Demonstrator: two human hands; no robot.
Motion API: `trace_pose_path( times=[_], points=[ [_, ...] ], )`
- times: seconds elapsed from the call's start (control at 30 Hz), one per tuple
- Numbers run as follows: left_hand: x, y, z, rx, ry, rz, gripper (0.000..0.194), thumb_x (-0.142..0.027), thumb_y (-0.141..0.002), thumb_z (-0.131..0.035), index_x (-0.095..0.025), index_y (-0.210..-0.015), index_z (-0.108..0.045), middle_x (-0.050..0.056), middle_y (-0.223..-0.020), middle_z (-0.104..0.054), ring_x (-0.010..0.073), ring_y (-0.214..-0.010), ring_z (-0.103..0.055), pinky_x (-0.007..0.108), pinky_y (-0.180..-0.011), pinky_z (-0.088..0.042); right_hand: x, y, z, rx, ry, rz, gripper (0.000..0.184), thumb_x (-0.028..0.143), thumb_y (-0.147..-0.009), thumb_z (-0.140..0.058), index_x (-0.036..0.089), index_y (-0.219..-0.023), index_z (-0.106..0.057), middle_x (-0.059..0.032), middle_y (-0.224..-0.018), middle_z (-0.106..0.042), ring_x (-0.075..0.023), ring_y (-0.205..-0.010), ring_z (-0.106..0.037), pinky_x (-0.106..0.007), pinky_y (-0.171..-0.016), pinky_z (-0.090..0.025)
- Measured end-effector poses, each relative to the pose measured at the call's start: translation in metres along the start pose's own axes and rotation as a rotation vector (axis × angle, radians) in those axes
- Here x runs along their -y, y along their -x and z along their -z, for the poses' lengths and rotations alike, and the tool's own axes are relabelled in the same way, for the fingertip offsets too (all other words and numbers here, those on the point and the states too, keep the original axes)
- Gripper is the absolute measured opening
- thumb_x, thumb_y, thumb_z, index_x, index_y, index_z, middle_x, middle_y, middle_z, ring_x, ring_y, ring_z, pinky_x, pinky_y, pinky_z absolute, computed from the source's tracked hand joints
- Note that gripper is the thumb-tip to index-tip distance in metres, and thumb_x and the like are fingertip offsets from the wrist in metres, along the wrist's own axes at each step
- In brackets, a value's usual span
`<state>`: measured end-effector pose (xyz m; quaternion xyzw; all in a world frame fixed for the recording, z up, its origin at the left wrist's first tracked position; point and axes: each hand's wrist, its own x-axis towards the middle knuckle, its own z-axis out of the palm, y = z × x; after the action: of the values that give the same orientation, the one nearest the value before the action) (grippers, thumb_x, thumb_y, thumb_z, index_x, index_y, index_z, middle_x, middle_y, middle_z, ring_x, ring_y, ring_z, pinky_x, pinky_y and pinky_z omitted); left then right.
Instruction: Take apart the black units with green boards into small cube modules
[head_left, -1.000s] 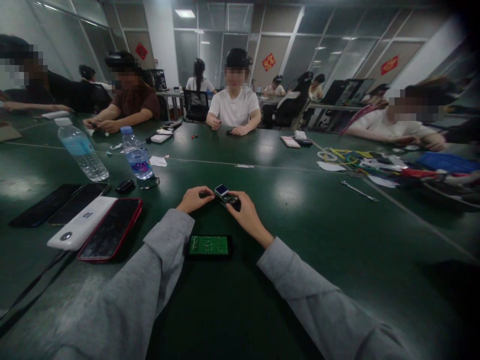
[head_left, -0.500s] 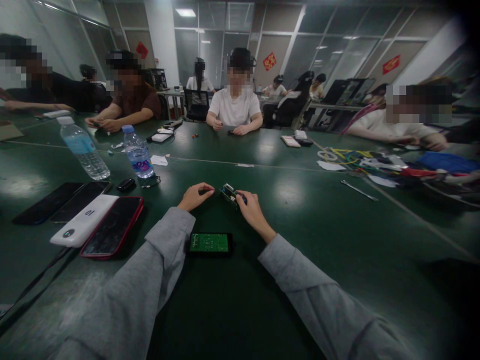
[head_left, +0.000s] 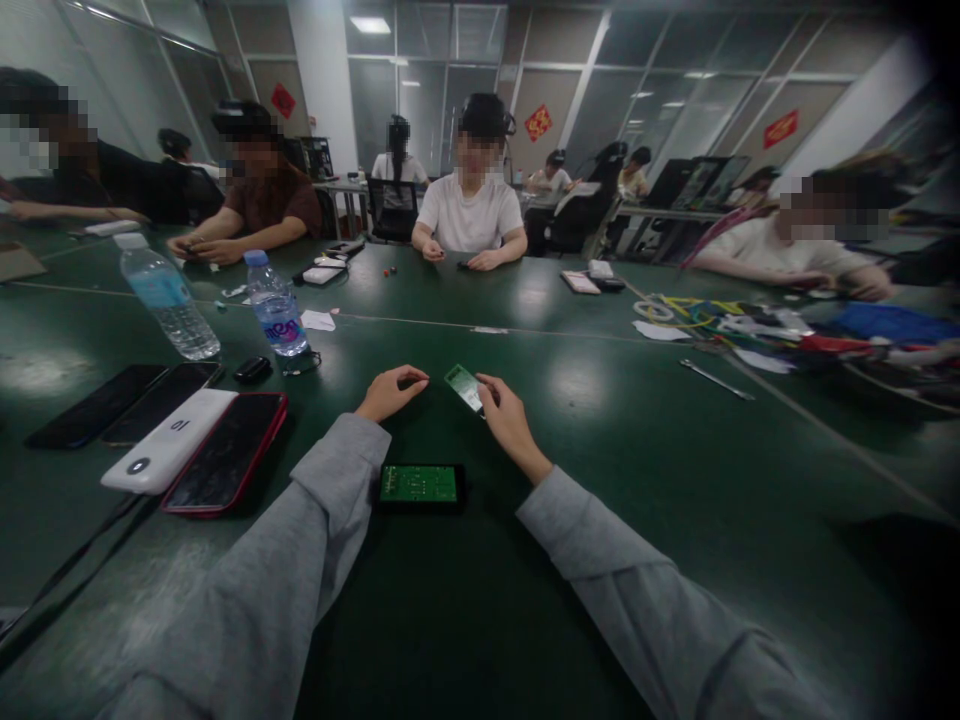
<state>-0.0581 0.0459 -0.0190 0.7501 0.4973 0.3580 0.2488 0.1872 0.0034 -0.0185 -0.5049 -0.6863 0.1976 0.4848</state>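
My right hand (head_left: 506, 412) pinches a small green circuit board (head_left: 463, 386) by its near right end. The board's flat side faces up at me and catches a bright glare. To its left my left hand (head_left: 390, 393) rests near the table, thumb and fingers curved with a narrow gap, apart from the board. Nothing visible lies in that hand. Between my forearms a black phone-shaped device (head_left: 420, 488) lies flat, showing a green circuit board picture on its face.
Left on the green table (head_left: 600, 600) lie dark phones (head_left: 97, 405), a white power bank (head_left: 169, 440) and a red-edged phone (head_left: 225, 455). Two water bottles (head_left: 171, 300) stand behind. A wrench (head_left: 716, 380) and a cable heap (head_left: 787, 325) lie right. Several people sit around.
My right hand has turned the circuit board over: its component side showed before, and now its flat green side does. My left hand has stayed in place.
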Motion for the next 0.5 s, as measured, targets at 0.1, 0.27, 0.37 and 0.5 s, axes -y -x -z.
trace_pose_path(
  times=[0.1, 0.27, 0.37, 0.5],
  points=[
    [0.000, 0.000, 0.001, 0.009, -0.007, 0.009, 0.031, -0.048, -0.085, -0.060, -0.025, -0.104, -0.069, 0.003, -0.108, -0.072, 0.0197, -0.105, -0.065, 0.039, -0.100, -0.049, -0.009, -0.005, 0.002, -0.033, 0.065, -0.094, 0.044, 0.045, -0.094, -0.037, 0.016, -0.109, -0.066, -0.0114, -0.107, -0.067, -0.0285, -0.099, -0.057, -0.046, -0.091, -0.044],
    [-0.001, 0.001, 0.001, 0.015, -0.023, 0.011, 0.031, -0.048, -0.086, -0.059, -0.025, -0.104, -0.069, 0.003, -0.109, -0.072, 0.0194, -0.105, -0.065, 0.040, -0.100, -0.049, -0.014, -0.006, 0.001, -0.094, 0.179, -0.055, 0.050, 0.051, -0.095, -0.034, 0.015, -0.111, -0.064, -0.0141, -0.107, -0.065, -0.0292, -0.101, -0.055, -0.050, -0.096, -0.041],
    [-0.001, 0.000, 0.001, 0.021, -0.026, 0.012, 0.031, -0.048, -0.086, -0.058, -0.025, -0.105, -0.069, 0.003, -0.108, -0.072, 0.0194, -0.104, -0.065, 0.040, -0.099, -0.049, -0.011, -0.004, -0.001, -0.113, 0.212, 0.000, 0.057, 0.056, -0.089, -0.049, 0.011, -0.124, -0.058, -0.0165, -0.111, -0.062, -0.0302, -0.104, -0.054, -0.048, -0.095, -0.044],
    [0.001, 0.000, 0.001, 0.022, -0.035, 0.003, 0.032, -0.048, -0.086, -0.058, -0.025, -0.105, -0.069, 0.003, -0.108, -0.072, 0.0194, -0.103, -0.065, 0.040, -0.099, -0.049, -0.003, 0.000, 0.008, -0.031, 0.276, 0.069, 0.047, 0.044, -0.092, -0.051, 0.013, -0.126, -0.058, -0.0151, -0.117, -0.061, -0.0295, -0.109, -0.056, -0.047, -0.097, -0.045]
  ],
)
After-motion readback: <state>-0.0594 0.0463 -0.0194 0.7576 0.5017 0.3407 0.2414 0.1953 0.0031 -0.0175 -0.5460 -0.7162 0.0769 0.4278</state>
